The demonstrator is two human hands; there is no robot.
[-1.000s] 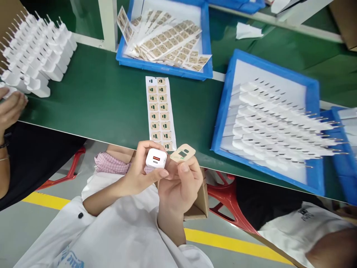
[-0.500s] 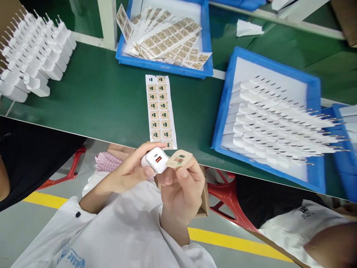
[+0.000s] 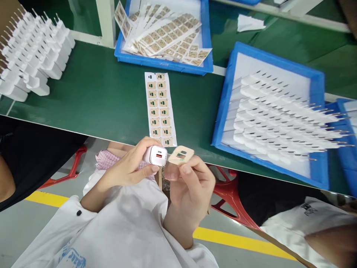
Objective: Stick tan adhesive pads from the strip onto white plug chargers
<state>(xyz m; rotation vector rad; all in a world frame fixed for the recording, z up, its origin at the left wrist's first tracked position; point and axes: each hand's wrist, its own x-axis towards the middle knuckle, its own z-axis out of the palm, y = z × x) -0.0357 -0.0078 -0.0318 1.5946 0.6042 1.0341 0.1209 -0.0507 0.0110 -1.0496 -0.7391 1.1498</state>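
Note:
My left hand (image 3: 129,165) is closed around a white USB charger (image 3: 158,156), whose end with two ports, one lined in red, faces up toward me. Pinched between the thumb and fingers of my right hand (image 3: 192,182) is a beige sticker (image 3: 181,155) with rounded corners and two cut-out windows. The sticker is just right of the charger's port face, with a narrow gap between them. Beyond my hands a white sheet of the same stickers (image 3: 160,108) lies on the green bench (image 3: 111,100); its top left place shows bare backing.
A blue tray (image 3: 164,64) of piled sticker sheets stands at the back. To the right, another blue tray (image 3: 222,111) holds rows of white chargers (image 3: 276,115) with metal pins up. More white chargers (image 3: 36,52) stand at far left. People sit on both sides.
The charger has turned in my left hand, swapping which port is uppermost. My right hand tilted the sticker close to the charger, then drew slightly away. The neighbour's hand at left has gone from view.

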